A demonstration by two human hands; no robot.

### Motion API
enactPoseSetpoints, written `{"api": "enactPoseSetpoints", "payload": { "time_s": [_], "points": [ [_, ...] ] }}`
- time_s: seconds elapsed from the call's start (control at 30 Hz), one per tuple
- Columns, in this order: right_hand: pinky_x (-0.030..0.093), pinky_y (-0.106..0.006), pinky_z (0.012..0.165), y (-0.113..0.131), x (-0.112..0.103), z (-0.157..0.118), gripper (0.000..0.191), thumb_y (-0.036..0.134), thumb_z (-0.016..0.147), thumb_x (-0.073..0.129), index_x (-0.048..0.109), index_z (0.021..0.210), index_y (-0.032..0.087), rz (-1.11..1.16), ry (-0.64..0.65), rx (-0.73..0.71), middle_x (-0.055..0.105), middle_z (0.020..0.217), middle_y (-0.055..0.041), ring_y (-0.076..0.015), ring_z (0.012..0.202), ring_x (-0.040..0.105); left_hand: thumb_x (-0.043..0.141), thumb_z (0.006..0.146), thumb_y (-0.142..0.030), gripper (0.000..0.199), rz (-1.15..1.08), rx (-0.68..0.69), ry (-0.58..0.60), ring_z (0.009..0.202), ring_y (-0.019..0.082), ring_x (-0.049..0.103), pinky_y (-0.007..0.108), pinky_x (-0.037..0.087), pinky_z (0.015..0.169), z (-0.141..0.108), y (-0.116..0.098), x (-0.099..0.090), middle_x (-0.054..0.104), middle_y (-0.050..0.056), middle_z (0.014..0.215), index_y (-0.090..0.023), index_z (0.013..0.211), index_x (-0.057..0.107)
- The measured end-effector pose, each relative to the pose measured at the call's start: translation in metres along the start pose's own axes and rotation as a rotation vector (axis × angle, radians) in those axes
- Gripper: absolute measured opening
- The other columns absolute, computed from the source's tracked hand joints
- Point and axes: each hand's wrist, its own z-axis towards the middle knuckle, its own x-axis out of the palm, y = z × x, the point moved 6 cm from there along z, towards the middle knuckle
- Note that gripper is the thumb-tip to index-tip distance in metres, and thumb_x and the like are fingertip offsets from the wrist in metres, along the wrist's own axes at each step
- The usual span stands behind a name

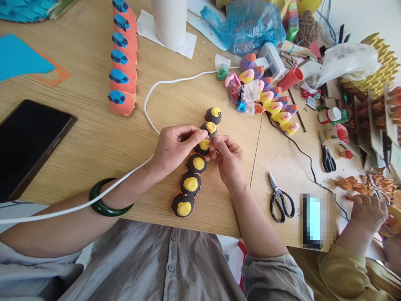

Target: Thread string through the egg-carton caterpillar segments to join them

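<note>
A row of several black, rounded pieces with yellow blobs on top (196,163) runs up the table before me, orange showing along its lower edges. My left hand (179,147) reaches across from the left, thumb and forefinger pinched at the second piece from the far end (211,128). From the right, my right hand (229,158) closes its thumb and fingers at that piece's near edge. A tiny dark bit shows by the right fingertips, too small to name. The left hand partly covers the third piece (204,145).
A white cable (147,98) crosses my left forearm. Scissors (280,198) and a blurred-out phone-like thing (314,221) lie right. An orange row with blue tops (125,62), a tablet (31,142) and a white cylinder (171,21) stand around. Another person's hand (368,213) works at right.
</note>
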Motion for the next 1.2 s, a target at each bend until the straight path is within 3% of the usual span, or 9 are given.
{"api": "enactPoseSetpoints", "payload": {
  "time_s": [0.27, 0.53, 0.83, 1.03, 1.2],
  "points": [
    [0.058, -0.025, 0.057, 0.005, -0.002, -0.001, 0.032, 0.051, 0.077, 0.085, 0.068, 0.078, 0.024, -0.077, -0.061, -0.086, 0.064, 0.069, 0.0051, -0.0086, 0.057, 0.054, 0.073, 0.084, -0.036, 0.017, -0.071, -0.024, 0.128, 0.070, 0.017, 0.070, 0.025, 0.055, 0.063, -0.002, 0.004, 0.009, 0.079, 0.003, 0.080, -0.021, 0.082, 0.080],
    [0.055, -0.022, 0.053, 0.010, -0.001, -0.001, 0.032, 0.050, 0.076, 0.086, 0.070, 0.078, 0.023, -0.144, -0.061, -0.177, 0.065, 0.068, 0.0056, -0.0073, 0.054, 0.056, 0.068, 0.084, -0.031, 0.017, -0.044, -0.116, 0.119, 0.059, 0.011, 0.063, 0.020, 0.048, 0.054, -0.002, 0.001, 0.009, 0.074, 0.001, 0.071, -0.018, 0.079, 0.078],
    [0.056, -0.022, 0.055, 0.008, -0.001, 0.000, 0.029, 0.051, 0.084, 0.079, 0.068, 0.085, 0.024, -0.196, -0.012, -0.207, 0.065, 0.071, 0.0052, -0.0073, 0.055, 0.057, 0.069, 0.084, -0.032, 0.017, -0.121, -0.104, 0.113, 0.054, 0.009, 0.053, 0.020, 0.039, 0.049, -0.001, 0.008, 0.009, 0.068, 0.000, 0.068, -0.019, 0.077, 0.077],
    [0.057, -0.023, 0.055, 0.009, -0.001, -0.001, 0.030, 0.052, 0.082, 0.081, 0.070, 0.084, 0.024, -0.219, -0.021, -0.219, 0.068, 0.075, 0.0037, -0.0089, 0.061, 0.060, 0.069, 0.088, -0.046, 0.037, -0.171, -0.139, 0.089, 0.052, 0.008, 0.044, 0.021, 0.034, 0.047, 0.000, 0.017, 0.007, 0.053, -0.002, 0.060, -0.018, 0.063, 0.065],
    [0.057, -0.022, 0.056, 0.011, 0.001, -0.003, 0.025, 0.047, 0.084, 0.081, 0.071, 0.085, 0.024, -0.211, 0.006, -0.261, 0.069, 0.075, 0.0034, -0.0089, 0.063, 0.062, 0.072, 0.088, -0.049, 0.038, -0.151, -0.117, 0.101, 0.053, 0.008, 0.045, 0.021, 0.034, 0.048, -0.001, 0.015, 0.006, 0.055, -0.002, 0.062, -0.018, 0.066, 0.068]
  ]
}}
